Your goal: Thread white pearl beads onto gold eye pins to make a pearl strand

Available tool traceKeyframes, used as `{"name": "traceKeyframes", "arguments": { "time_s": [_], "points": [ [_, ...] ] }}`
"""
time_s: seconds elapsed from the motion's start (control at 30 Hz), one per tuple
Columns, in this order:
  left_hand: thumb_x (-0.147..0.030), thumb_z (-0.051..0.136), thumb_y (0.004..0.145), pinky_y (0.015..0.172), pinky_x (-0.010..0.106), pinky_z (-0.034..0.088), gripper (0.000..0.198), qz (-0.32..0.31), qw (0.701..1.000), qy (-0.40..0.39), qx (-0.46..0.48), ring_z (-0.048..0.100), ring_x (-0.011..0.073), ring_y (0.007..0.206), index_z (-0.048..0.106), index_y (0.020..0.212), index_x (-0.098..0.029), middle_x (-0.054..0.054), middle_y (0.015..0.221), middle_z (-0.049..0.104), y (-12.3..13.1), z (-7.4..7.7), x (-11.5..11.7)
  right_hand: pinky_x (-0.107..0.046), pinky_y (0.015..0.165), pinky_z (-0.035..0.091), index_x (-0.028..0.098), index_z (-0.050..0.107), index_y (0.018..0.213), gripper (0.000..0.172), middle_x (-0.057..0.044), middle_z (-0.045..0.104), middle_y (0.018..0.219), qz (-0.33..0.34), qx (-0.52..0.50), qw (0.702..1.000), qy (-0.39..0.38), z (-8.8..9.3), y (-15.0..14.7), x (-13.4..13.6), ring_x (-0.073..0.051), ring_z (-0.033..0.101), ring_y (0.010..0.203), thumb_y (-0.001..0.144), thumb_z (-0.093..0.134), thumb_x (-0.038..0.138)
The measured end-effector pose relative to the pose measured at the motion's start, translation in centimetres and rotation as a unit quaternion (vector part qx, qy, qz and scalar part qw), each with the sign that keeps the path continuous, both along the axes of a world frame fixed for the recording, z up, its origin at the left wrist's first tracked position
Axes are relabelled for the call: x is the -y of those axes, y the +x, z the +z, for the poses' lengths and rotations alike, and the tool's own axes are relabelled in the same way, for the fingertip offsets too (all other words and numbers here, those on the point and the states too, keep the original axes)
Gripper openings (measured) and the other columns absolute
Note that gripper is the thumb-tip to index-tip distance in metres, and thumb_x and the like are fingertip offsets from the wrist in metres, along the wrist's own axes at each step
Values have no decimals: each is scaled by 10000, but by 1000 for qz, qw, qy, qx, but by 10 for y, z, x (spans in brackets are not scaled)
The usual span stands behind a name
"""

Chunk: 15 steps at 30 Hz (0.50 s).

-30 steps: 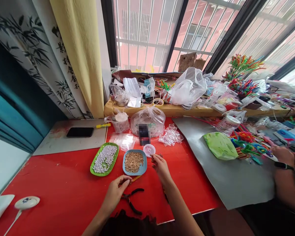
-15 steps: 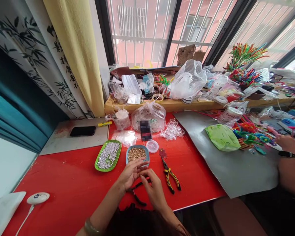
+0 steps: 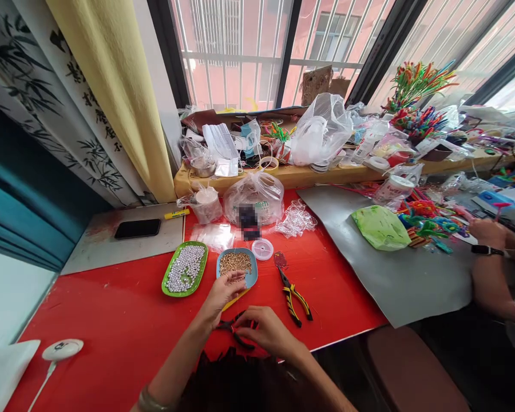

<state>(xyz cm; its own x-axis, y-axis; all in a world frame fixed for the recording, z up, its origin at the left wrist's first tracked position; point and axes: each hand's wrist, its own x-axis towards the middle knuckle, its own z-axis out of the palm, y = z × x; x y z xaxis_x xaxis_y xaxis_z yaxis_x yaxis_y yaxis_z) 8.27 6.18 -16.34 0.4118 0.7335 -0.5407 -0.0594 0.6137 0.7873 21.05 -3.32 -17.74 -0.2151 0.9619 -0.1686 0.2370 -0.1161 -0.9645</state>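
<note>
My left hand point(image 3: 225, 293) is raised at the near edge of a blue tray point(image 3: 254, 280) of small gold beads point(image 3: 235, 263). Its fingers are bent together; what they hold, if anything, is too small to make out. Lower and to the right, my right hand point(image 3: 268, 331) has its fingers curled in a pinch above black-handled pliers point(image 3: 244, 343) on the red table. Whether its fingertips touch the pliers or grip something thin, I cannot tell. A yellow edge point(image 3: 236, 300) shows between my left hand and the blue tray.
A green tray point(image 3: 165, 280) of silvery beads stands left; yellow-black pliers point(image 3: 292, 298) lie right. Behind are a clear spool point(image 3: 262, 249) and plastic bags point(image 3: 257, 197). A phone point(image 3: 137, 229) lies at far left. Another person's hand point(image 3: 489, 232) is at the grey mat point(image 3: 412, 286).
My right hand has moved down and away from my left hand, towards the black-handled pliers. My left hand stays near the blue tray. The whole view has shifted slightly.
</note>
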Motion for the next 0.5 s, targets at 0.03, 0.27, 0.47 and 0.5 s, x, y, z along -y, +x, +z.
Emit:
{"name": "traceKeyframes", "arguments": {
  "time_s": [0.03, 0.27, 0.47, 0.5],
  "points": [
    [-206, 663, 775, 793, 329, 491, 218, 0, 1000, 20, -12, 647, 167, 826, 619, 975, -132, 78, 1053, 662, 2, -2, 2, -352, 740, 508, 145, 633, 911, 159, 3, 647, 806, 17, -29, 999, -14, 0, 11, -3, -138, 621, 743, 834, 623, 284],
    [-225, 568, 866, 731, 358, 518, 143, -36, 991, 108, -69, 622, 159, 785, 604, 961, -125, 42, 943, 641, 17, -13, 11, -354, 717, 529, 152, 549, 1117, 293, -62, 609, 1057, -129, -232, 960, -86, -19, 101, -68, -165, 621, 849, 900, 518, 347],
    [-228, 570, 862, 699, 340, 519, 126, -90, 979, 149, -102, 624, 142, 713, 612, 911, -120, 29, 868, 653, 33, -18, 26, -397, 769, 519, 155, 537, 1144, 309, -73, 585, 1123, -285, -308, 906, -54, -32, 110, -136, -194, 605, 930, 887, 542, 326],
    [-233, 569, 859, 692, 338, 517, 131, -97, 977, 158, -107, 626, 146, 700, 617, 910, -122, 29, 843, 658, 37, -19, 28, -399, 771, 518, 156, 534, 1150, 313, -74, 582, 1131, -302, -307, 901, -44, -30, 108, -143, -196, 603, 936, 886, 543, 324]
  ]
}}
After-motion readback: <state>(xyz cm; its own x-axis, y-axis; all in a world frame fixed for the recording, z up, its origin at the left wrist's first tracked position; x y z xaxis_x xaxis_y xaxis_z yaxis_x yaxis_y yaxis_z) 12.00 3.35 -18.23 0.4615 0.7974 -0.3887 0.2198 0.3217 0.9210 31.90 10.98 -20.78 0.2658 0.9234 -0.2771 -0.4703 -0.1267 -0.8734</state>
